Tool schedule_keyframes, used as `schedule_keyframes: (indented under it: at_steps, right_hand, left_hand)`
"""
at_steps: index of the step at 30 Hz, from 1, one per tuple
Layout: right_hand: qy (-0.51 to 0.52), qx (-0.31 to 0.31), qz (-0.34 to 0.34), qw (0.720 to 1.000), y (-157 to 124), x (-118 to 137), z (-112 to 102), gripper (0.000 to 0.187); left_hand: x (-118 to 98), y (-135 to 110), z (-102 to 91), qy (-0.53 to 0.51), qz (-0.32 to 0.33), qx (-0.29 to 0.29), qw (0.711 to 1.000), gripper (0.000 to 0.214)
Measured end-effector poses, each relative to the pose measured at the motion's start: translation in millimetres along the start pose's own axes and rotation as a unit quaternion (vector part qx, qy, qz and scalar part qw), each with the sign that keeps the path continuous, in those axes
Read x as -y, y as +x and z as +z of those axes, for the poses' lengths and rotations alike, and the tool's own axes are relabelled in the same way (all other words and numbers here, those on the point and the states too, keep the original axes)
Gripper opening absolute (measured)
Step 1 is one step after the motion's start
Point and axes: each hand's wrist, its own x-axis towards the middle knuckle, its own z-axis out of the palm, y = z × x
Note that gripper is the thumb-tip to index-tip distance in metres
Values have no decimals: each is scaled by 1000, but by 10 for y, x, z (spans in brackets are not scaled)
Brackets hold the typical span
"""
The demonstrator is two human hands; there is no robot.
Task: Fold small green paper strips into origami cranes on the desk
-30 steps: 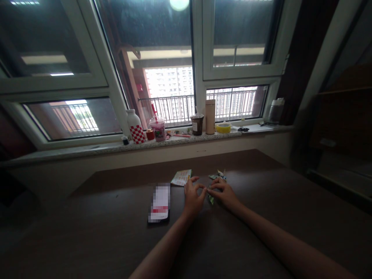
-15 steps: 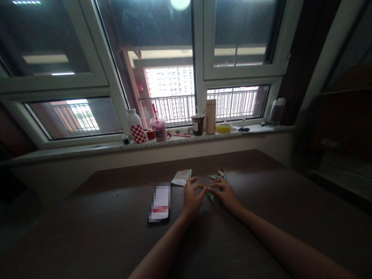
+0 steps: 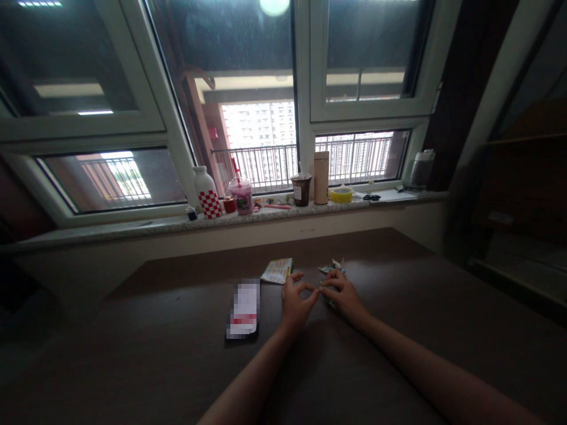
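My left hand (image 3: 296, 300) and my right hand (image 3: 342, 296) meet fingertip to fingertip on the dark wooden table (image 3: 177, 354). Both pinch a small folded green paper piece (image 3: 325, 293), which is mostly hidden by the fingers. Just behind my right hand lies a small heap of green patterned paper pieces (image 3: 332, 267). A light printed paper sheet (image 3: 277, 270) lies behind my left hand. A phone with a lit screen (image 3: 243, 310) lies to the left of my left hand.
A stone windowsill (image 3: 133, 225) runs behind the table. It bears a red-checked white bottle (image 3: 207, 192), a pink drink cup (image 3: 241, 196), a dark cup (image 3: 302, 189), a tall beige flask (image 3: 321, 177) and a yellow bowl (image 3: 341, 194). A dark shelf (image 3: 522, 177) stands at right.
Both hands stay together at the same place; the fingers have shifted slightly on the small green paper piece. Everything else is unmoved.
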Motion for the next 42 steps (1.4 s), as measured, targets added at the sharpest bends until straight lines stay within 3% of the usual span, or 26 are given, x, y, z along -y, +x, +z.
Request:
schedule_keyframes:
  at_steps: [10,14,21,27,34,42]
  right_hand:
    - [-1,-12,1,1000,16,3,4,26]
    - [-2,-13,-3,1000,13,-10,2,24]
    - [-35,-17,-6,999,30,-50,0,32]
    - [-59,16,-13,998,26,-17,-12,35]
    - [-117,-17,-9,993,-24,11,-1,31]
    - [-124,34,15,992,-41,-58,41,20]
  left_hand:
    - [2,10,-15,-14,-16,-18,1000,3]
    - [21,3,-10,-5,-8,-22,1000,12]
    - [15,2,-17,-15,-9,-34,999,2]
    - [-13,0,-33,-6,8,-45,999,5]
    - [0,24,-37,-21,-4,-94,995,17]
    - [6,24,-46,-11,-24,-88,996,19]
